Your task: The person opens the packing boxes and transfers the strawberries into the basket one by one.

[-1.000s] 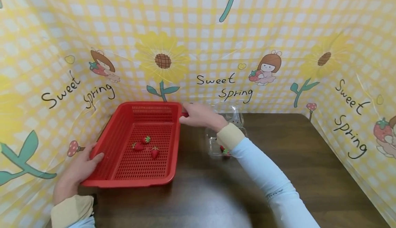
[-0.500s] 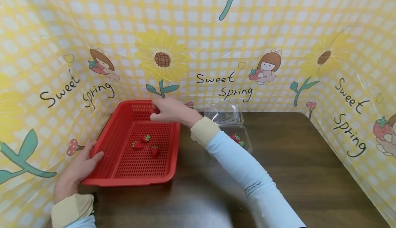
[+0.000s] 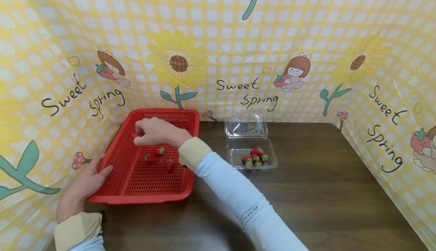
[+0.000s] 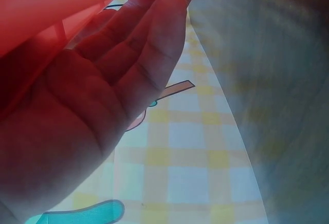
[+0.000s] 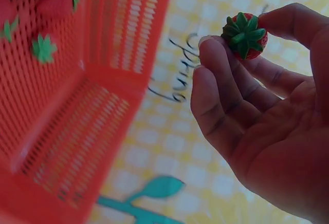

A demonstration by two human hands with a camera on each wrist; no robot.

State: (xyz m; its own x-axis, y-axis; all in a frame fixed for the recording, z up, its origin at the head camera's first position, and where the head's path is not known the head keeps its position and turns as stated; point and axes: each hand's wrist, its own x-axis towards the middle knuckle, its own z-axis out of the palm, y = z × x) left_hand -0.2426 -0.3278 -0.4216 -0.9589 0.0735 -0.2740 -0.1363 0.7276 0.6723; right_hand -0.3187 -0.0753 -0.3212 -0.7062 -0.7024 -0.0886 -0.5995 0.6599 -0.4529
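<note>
My left hand (image 3: 85, 183) grips the left rim of a red perforated plastic basket (image 3: 143, 198), thumb over the inside and fingers along the outer wall, as the left wrist view shows. Above the basket's far left part, my right hand (image 3: 160, 131) pinches a strawberry (image 5: 247, 36) between thumb and fingertips. Its green leafy top faces the camera in the right wrist view. On the basket floor lie three strawberries: two together (image 3: 152, 159) and one slightly apart (image 3: 170, 165).
Right of the basket stands a clear plastic clamshell box (image 3: 235, 156), its lid (image 3: 246, 129) folded back. Several strawberries (image 3: 255, 156) sit in its right half. Everything rests on a dark wooden table (image 3: 316, 183), with a yellow checked cloth (image 3: 218, 46) hanging behind and at both sides.
My right hand has travelled left with the strawberry, from the basket's right rim to above its left part. The clamshell's strawberries have come into full view. My left hand keeps its grip.
</note>
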